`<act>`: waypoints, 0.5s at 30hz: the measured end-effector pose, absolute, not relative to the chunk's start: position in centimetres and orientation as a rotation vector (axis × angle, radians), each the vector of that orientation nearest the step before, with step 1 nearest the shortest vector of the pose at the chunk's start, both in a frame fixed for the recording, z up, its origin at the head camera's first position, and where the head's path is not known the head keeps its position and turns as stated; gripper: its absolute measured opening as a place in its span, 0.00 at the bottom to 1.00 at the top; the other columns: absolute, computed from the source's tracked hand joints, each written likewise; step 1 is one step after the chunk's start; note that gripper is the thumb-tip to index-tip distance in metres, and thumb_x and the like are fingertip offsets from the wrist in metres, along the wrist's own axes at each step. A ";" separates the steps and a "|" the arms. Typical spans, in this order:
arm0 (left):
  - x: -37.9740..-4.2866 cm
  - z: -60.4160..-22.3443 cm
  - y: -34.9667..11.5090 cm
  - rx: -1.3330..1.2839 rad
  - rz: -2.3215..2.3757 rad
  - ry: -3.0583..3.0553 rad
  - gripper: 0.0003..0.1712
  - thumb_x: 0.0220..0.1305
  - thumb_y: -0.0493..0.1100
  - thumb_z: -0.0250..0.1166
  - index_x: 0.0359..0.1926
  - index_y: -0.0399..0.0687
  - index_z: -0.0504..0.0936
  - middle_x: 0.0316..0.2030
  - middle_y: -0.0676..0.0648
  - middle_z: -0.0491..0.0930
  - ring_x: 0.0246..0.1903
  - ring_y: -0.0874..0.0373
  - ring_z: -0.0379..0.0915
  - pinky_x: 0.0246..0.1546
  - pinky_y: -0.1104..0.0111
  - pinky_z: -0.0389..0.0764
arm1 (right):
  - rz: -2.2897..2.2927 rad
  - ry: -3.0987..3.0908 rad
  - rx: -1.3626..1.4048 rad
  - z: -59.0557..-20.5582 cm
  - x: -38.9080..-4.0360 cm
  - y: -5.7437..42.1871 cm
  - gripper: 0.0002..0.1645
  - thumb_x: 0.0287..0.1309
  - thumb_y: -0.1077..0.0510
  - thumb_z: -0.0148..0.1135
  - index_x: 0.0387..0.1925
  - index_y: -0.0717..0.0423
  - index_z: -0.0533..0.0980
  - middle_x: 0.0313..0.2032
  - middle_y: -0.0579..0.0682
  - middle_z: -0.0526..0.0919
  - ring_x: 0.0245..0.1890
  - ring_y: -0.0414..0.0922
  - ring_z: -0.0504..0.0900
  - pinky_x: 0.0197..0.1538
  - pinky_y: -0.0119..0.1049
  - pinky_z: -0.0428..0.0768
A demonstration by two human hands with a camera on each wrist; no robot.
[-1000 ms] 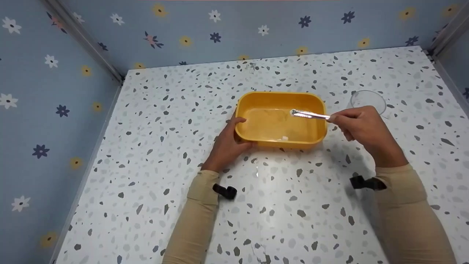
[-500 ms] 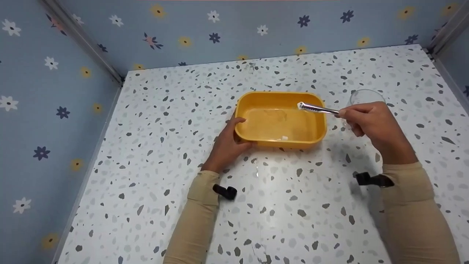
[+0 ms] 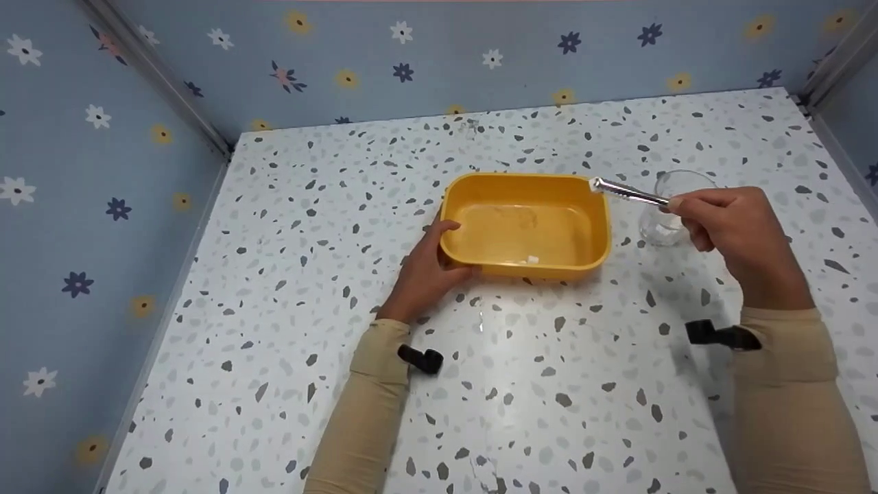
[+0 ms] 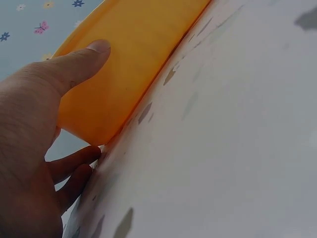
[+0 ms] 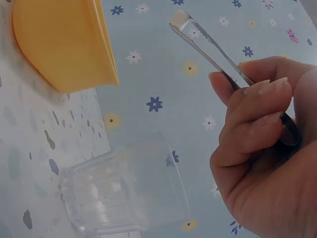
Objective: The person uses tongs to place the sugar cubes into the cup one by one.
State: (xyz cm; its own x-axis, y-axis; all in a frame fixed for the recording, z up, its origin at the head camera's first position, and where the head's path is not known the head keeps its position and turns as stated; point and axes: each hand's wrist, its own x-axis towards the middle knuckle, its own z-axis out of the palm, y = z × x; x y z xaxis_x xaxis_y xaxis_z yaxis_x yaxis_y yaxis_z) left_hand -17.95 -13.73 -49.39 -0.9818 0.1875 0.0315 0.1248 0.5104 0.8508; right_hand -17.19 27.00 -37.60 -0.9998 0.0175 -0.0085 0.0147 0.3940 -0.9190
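A yellow rectangular tub (image 3: 473, 189) stands on the table, a small white cube (image 3: 533, 260) lying inside near its front wall. At the tub's left end my left hand (image 3: 424, 273) grips it, with a finger hooked over the rim; in the left wrist view the thumb (image 4: 81, 67) lies along the outer wall. My right hand (image 3: 744, 237) squeezes metal tongs (image 5: 210, 54), whose tips pinch another small white cube (image 5: 180, 20). In the head view those tips overlap the tub's back right corner. Beneath the right hand is a clear cup (image 5: 133, 186) with whitish pieces showing through its side.
The white speckled tabletop (image 3: 309, 274) runs back to a blue flowered panel (image 3: 453, 62). A second such panel (image 3: 62, 226) borders the left side. Black wrist cameras (image 3: 422, 358) sit at both cuffs.
My right hand has moved right with the tongs and the cube, from over the tub's inside to its back right corner, nearer the cup. My left hand stays on the tub.
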 end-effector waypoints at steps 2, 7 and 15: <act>-17.9 -49.3 -13.7 0.271 1.496 2.671 0.45 0.52 0.59 0.77 0.68 0.65 0.65 0.73 0.55 0.61 0.64 0.66 0.63 0.66 0.70 0.64 | 1.736 -2.611 -0.053 -37.5 -17.2 27.4 0.15 0.66 0.56 0.65 0.37 0.68 0.84 0.17 0.47 0.72 0.17 0.42 0.69 0.23 0.32 0.72; -18.0 -49.0 -13.6 0.258 1.490 2.678 0.44 0.52 0.55 0.78 0.67 0.65 0.65 0.73 0.54 0.62 0.65 0.65 0.63 0.67 0.69 0.63 | 1.749 -2.583 -0.072 -37.4 -17.2 28.4 0.16 0.66 0.57 0.63 0.40 0.70 0.84 0.18 0.47 0.73 0.18 0.42 0.70 0.23 0.32 0.71; -17.9 -49.3 -13.6 0.267 1.519 2.659 0.44 0.53 0.53 0.78 0.68 0.64 0.65 0.77 0.55 0.53 0.69 0.64 0.59 0.69 0.68 0.61 | 1.697 -2.588 -0.160 -37.7 -17.1 30.3 0.16 0.66 0.53 0.65 0.39 0.65 0.86 0.17 0.46 0.72 0.18 0.41 0.70 0.24 0.32 0.71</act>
State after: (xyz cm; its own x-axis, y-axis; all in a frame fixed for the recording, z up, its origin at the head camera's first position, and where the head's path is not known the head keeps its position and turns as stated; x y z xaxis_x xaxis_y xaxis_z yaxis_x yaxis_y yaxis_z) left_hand -17.87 -13.56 -49.26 -0.9827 0.1834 0.0273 0.1167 0.4971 0.8598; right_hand -17.05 30.25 -37.67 -0.9938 0.1095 -0.0212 0.0631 0.3951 -0.9165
